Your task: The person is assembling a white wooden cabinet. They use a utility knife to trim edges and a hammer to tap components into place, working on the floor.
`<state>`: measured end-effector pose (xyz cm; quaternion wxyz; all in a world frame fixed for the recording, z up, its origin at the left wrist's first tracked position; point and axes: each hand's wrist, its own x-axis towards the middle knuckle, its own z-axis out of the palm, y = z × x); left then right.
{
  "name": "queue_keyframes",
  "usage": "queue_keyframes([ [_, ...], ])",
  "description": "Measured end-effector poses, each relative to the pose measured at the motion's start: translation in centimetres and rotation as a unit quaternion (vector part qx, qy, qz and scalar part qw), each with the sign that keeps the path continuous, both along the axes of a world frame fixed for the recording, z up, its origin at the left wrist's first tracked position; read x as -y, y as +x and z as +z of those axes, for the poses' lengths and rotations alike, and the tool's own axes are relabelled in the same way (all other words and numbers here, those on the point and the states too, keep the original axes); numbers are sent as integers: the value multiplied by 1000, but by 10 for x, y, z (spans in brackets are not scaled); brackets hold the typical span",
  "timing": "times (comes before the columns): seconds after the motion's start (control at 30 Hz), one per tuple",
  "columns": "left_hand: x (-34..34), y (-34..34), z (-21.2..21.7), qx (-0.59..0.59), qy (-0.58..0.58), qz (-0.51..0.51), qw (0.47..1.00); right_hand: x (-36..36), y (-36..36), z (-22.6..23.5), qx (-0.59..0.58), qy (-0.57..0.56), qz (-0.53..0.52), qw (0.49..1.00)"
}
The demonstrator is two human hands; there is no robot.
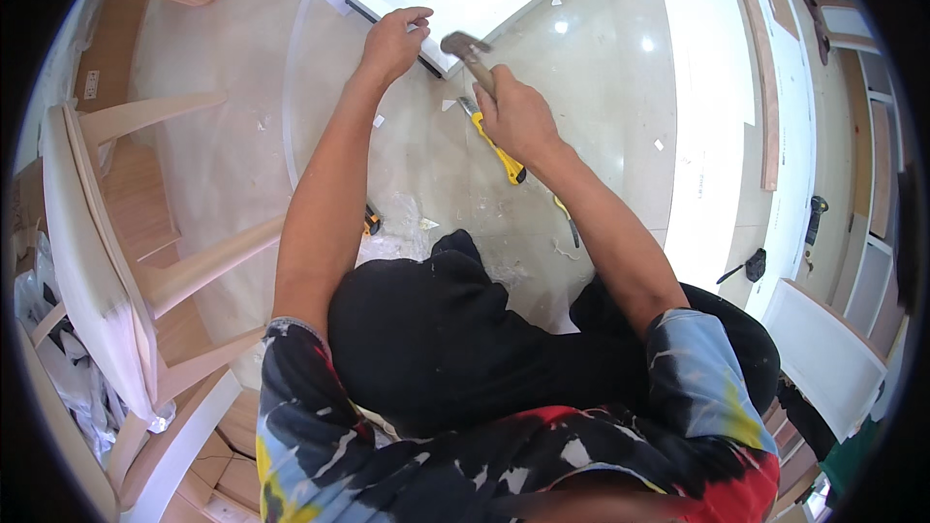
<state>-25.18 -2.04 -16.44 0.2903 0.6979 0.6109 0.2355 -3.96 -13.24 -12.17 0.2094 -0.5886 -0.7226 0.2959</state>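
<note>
My right hand (521,116) is wrapped round the handle of a hammer (467,45). The hammer's head is raised off the floor, just right of a white panel piece (441,56) with a dark strip along its edge. My left hand (395,42) is at that edge, its thumb and fingers brought together in a pinch; whatever they hold, if anything, is too small to make out. Below the hammer a yellow utility knife (496,145) lies on the floor with its blade toward the panel.
A pale wooden chair (107,261) lies tipped at the left. Long white boards (712,87) stretch along the right. Clear plastic wrap (392,228), an orange-and-black tool (372,222) and white scraps lie on the tiled floor. A black tool (817,218) rests farther right.
</note>
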Motion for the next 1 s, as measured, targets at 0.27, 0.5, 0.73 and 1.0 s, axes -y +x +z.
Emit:
queue_keyframes([
  [0.27, 6, 3, -2, 30, 7, 33, 999, 2, 2, -7, 14, 3, 27, 1000],
  [0.5, 40, 9, 27, -150, 207, 25, 966, -4, 48, -45, -1, 51, -165, 985],
  [0.73, 76, 50, 13, -233, 133, -78, 960, 30, 125, -117, 133, 2, -310, 941],
  [1.0, 53, 60, 7, -304, 92, -41, 947, 47, 141, -136, 116, -15, -342, 932],
])
